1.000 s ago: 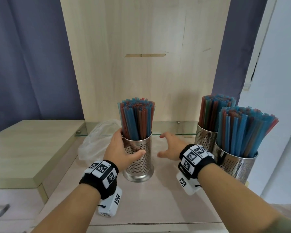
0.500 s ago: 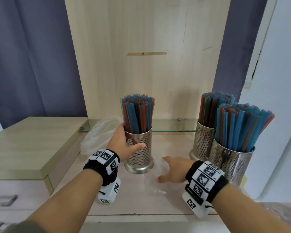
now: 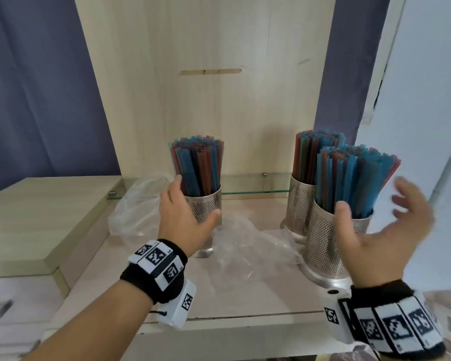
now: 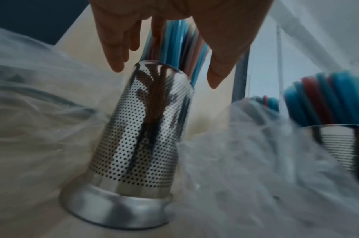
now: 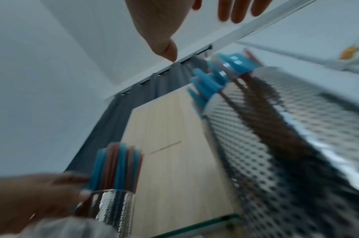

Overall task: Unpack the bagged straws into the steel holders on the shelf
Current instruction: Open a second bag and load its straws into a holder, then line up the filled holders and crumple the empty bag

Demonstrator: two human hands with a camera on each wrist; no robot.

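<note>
The straws you are working with stand upright, blue and red, packed in the left steel holder on the shelf. That perforated holder sits toward the shelf's left-middle, its flared base flat on the surface. Your left hand cups it from the left, thumb across the front wall and fingers round the far side near the rim; the left wrist view shows the fingers spread and only lightly bent, with fingertips apart from the steel, so whether you actually grip it cannot be told.

To the right stand 2 more steel holders, a near one and a rear one, touching or almost touching, both full of straws. Your right hand is lifted beside the near one with fingers spread wide and blurred, holding nothing.

An empty clear plastic bag lies crumpled on the shelf between the left holder and the right pair. A 2nd clear bag lies behind and left of your left hand, beside the lower wooden worktop.
</note>
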